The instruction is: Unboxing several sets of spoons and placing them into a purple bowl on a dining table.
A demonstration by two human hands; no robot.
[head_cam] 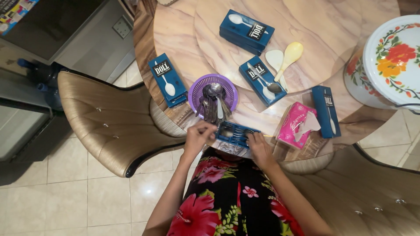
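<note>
At the left of the frame a padded tan chair (111,122) stands on the tiled floor, pushed against the edge of the round marbled bench (315,26). Just right of it, on the bench's left edge, a flat blue box (167,80) with a white spoon pictured on its lid lies at a slant. Beside that sits a purple basket (213,92) full of metal spoons, standing directly above the hands.

At lower centre, on the near edge of the bench, an open blue box (236,133) shows spoons laid inside. The left hand (199,134) has its fingertips pinched together over the box's left end; whether they grip a spoon cannot be told. The right hand (259,146) rests with bent fingers against the box's right end, holding it steady.

Above, in the upper centre, another blue box (246,31) lies closed. Lower and to the right, a third blue box (261,80) carries a loose metal spoon across its lid, with a white and a yellow rice paddle (287,58) touching its right side. Right of the open box lies a pink tissue pack (295,124), then a narrow upright blue box (326,111). At the far right stands a white enamel container with a flowered lid (396,59).
</note>
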